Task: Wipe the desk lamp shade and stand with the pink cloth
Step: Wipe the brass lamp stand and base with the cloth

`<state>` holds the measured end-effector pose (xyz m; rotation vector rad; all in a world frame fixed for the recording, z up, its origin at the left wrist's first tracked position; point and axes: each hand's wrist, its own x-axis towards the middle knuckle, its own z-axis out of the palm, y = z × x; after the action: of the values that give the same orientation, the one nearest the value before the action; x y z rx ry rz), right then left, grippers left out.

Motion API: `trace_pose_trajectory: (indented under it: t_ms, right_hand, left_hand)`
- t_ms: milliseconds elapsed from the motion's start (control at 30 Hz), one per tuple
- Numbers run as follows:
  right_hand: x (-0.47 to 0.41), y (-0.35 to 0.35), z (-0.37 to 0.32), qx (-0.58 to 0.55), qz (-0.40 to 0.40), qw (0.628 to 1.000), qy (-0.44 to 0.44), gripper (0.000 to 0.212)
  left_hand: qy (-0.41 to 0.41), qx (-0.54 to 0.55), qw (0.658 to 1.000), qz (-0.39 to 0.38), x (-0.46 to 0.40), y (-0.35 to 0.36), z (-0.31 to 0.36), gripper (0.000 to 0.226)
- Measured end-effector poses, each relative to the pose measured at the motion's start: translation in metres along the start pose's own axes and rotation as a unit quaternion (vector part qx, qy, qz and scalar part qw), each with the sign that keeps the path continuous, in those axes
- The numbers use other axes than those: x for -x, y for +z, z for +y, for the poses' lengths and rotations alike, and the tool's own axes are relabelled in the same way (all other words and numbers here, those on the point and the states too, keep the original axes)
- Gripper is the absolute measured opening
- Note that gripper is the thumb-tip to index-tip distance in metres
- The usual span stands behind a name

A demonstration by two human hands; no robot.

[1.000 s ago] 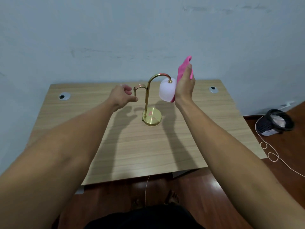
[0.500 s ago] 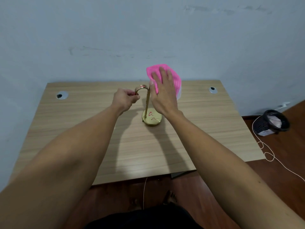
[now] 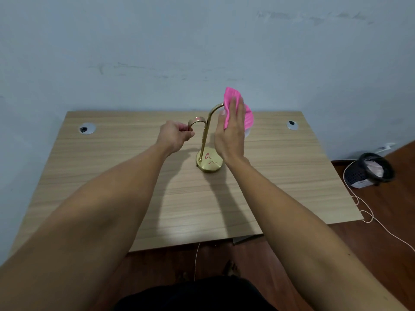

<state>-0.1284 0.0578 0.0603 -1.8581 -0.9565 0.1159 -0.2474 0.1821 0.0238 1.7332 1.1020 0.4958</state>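
A brass desk lamp stands mid-desk on a round base (image 3: 210, 163), with an upright stem (image 3: 204, 136) curving right at the top. Its white shade (image 3: 247, 132) is almost wholly hidden; only a pale sliver shows. My right hand (image 3: 231, 133) lies flat with the pink cloth (image 3: 235, 108) pressed against the shade's near side. My left hand (image 3: 175, 136) pinches the end of the lamp's small curved side arm (image 3: 197, 121), left of the stem.
The wooden desk (image 3: 134, 176) abuts a pale wall and has a cable grommet near each back corner (image 3: 87, 129) (image 3: 292, 125). A dark waste basket (image 3: 370, 170) and a loose white cord (image 3: 368, 214) lie on the floor at right.
My right hand with the cloth swept from the shade's right side across its front, then shifted slightly right and turned edge-up. My left hand closed on the lamp's side arm.
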Motion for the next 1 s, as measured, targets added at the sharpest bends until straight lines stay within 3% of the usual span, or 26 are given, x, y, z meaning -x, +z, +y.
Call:
trace_pose_trajectory:
  t_ms: [200, 367, 533, 600, 700, 867, 1000]
  right_hand:
    - [0.011, -0.003, 0.024, 0.163, -0.086, 0.971, -0.155, 0.060]
    - [0.003, -0.006, 0.016, 0.077, -0.012, 0.996, -0.039, 0.061]
    - [0.011, -0.003, 0.024, 0.211, -0.083, 0.956, -0.188, 0.060]
    - [0.011, -0.004, 0.024, 0.192, -0.047, 0.965, -0.171, 0.059]
    - [0.004, -0.005, 0.018, 0.134, 0.012, 0.988, -0.074, 0.062]
    - [0.015, 0.005, 0.030, 0.254, -0.058, 0.946, -0.193, 0.062]
    - [0.031, 0.016, 0.041, 0.176, -0.070, 0.961, -0.202, 0.058]
  left_hand:
    - [0.022, -0.038, 0.999, 0.009, 0.002, -0.002, 0.001, 0.015]
    - [0.024, -0.053, 0.998, 0.014, 0.002, -0.001, 0.000, 0.014]
    - [0.033, -0.069, 0.997, 0.014, 0.002, -0.002, 0.001, 0.015]
    - [0.034, -0.071, 0.997, 0.018, 0.003, -0.002, 0.001, 0.015]
    - [0.037, -0.084, 0.996, 0.021, 0.003, -0.001, 0.001, 0.014]
    - [0.049, -0.108, 0.993, 0.017, 0.005, 0.000, 0.001, 0.015]
    - [0.049, -0.112, 0.992, 0.014, 0.006, 0.000, 0.002, 0.015]
